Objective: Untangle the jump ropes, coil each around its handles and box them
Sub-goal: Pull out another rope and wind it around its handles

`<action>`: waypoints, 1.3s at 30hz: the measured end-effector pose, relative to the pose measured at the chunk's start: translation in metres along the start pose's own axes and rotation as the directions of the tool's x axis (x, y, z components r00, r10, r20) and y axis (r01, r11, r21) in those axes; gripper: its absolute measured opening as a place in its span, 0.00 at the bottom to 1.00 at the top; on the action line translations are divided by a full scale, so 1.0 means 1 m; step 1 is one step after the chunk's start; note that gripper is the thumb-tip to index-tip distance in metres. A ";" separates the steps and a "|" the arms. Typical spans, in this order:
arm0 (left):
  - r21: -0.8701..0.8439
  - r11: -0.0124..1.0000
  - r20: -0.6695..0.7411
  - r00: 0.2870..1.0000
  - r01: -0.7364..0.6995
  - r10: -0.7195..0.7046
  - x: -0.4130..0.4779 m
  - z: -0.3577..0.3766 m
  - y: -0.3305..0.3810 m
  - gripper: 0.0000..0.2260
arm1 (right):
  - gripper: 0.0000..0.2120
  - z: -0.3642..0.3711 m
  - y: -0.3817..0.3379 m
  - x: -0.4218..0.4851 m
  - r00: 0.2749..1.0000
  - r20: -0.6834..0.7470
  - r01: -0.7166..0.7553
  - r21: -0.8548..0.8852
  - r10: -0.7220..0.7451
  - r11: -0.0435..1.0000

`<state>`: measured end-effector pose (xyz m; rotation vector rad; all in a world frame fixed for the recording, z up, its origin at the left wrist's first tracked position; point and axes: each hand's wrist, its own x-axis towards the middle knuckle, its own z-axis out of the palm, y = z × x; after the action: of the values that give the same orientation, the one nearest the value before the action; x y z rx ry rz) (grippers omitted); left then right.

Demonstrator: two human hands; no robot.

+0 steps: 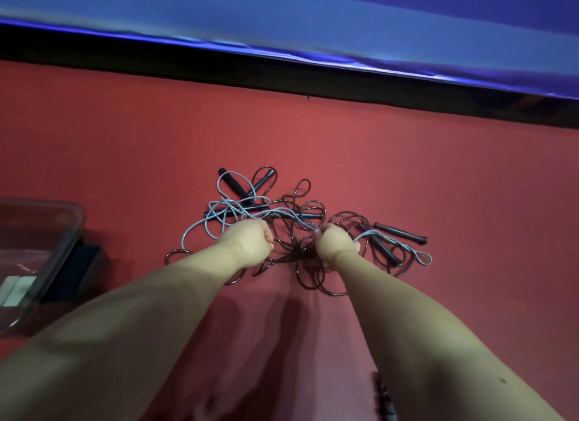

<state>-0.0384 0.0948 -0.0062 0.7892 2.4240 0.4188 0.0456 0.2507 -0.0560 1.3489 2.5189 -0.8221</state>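
Tangle status: blue rope (233, 209) and dark rope (297, 250) are knotted together mid-frame on the red surface (125, 145). Black handles (401, 234) poke out at the pile's upper left and right. Left hand (247, 245) is fisted round a blue strand, and right hand (336, 245) pinches the same rope just beside it. Suggest not yanking the hands apart, since that likely tightens the crossings. Keep slack, trace blue back to one handle, then feed that handle through the dark loops. Clear box (62, 232) waits at the left edge, no rope visible in it.
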 end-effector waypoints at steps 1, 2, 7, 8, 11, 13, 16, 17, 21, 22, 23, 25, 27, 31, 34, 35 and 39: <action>-0.008 1.000 -0.021 1.000 0.014 -0.014 -0.002 -0.002 -0.001 0.08 | 0.14 -0.011 -0.004 -0.004 0.997 -0.052 0.069 0.084 -0.065 0.994; -0.017 0.999 -0.056 0.998 0.027 -0.028 -0.006 -0.006 -0.002 0.13 | 0.13 -0.025 -0.009 -0.010 0.986 -0.097 0.151 0.219 -0.132 0.964; -0.078 0.997 -0.334 0.943 -0.008 -0.019 -0.039 -0.056 0.012 0.35 | 0.11 -0.130 -0.046 -0.072 0.837 -0.193 0.542 0.433 -0.513 0.720; -0.084 0.996 -0.353 0.936 -0.034 0.002 -0.047 -0.069 0.017 0.36 | 0.12 -0.150 -0.054 -0.089 0.795 -0.193 0.594 0.438 -0.574 0.675; -0.063 0.994 -0.396 0.916 -0.094 0.061 -0.071 -0.103 0.039 0.34 | 0.13 -0.203 -0.074 -0.138 0.665 -0.188 0.696 0.507 -0.723 0.508; -0.107 0.981 -0.417 0.903 -0.162 0.104 -0.086 -0.118 0.053 0.22 | 0.13 -0.232 -0.082 -0.168 0.589 -0.216 0.736 0.540 -0.779 0.408; -0.229 0.949 -0.363 0.923 -0.217 0.123 -0.113 -0.129 0.062 0.08 | 0.13 -0.262 -0.079 -0.196 0.553 -0.277 0.777 0.512 -0.786 0.366; -0.235 0.948 -0.363 0.924 -0.214 0.119 -0.121 -0.130 0.061 0.08 | 0.13 -0.266 -0.074 -0.199 0.566 -0.286 0.782 0.485 -0.773 0.392; -0.527 0.805 -0.375 0.925 -0.272 0.066 -0.152 -0.141 0.069 0.12 | 0.12 -0.266 -0.040 -0.197 0.676 -0.245 0.734 0.300 -0.695 0.609; -0.599 0.746 -0.361 0.930 -0.291 0.073 -0.160 -0.148 0.074 0.13 | 0.11 -0.264 -0.029 -0.193 0.712 -0.225 0.703 0.221 -0.665 0.677; -0.609 0.730 -0.354 0.930 -0.312 0.102 -0.169 -0.156 0.081 0.14 | 0.11 -0.261 -0.019 -0.188 0.750 -0.197 0.659 0.151 -0.631 0.737; -0.485 0.795 -0.353 0.913 -0.364 0.203 -0.186 -0.175 0.100 0.13 | 0.11 -0.250 -0.003 -0.180 0.829 -0.116 0.557 0.077 -0.548 0.827; -0.285 0.880 -0.331 0.901 -0.380 0.282 -0.205 -0.189 0.124 0.10 | 0.11 -0.236 0.002 -0.179 0.873 -0.015 0.486 0.087 -0.487 0.870; 0.069 0.966 -0.274 0.927 -0.247 0.257 -0.223 -0.188 0.167 0.04 | 0.16 -0.218 -0.030 -0.198 0.797 0.175 0.443 0.484 -0.579 0.755; 0.213 0.958 -0.346 0.902 -0.193 0.258 -0.221 -0.183 0.171 0.10 | 0.05 -0.220 -0.056 -0.208 0.762 0.120 0.391 0.699 -0.637 0.599; 0.226 0.955 -0.368 0.891 -0.191 0.266 -0.219 -0.183 0.163 0.10 | 0.05 -0.223 -0.058 -0.210 0.761 0.104 0.377 0.732 -0.640 0.567; 0.310 0.942 -0.369 0.897 -0.128 0.243 -0.208 -0.174 0.096 0.03 | 0.10 -0.251 -0.046 -0.215 0.698 -0.027 0.496 0.739 -0.715 0.456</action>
<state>0.0420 0.0210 0.2601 1.1645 2.8455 0.3420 0.1594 0.2119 0.2558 0.2238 2.4992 -2.1349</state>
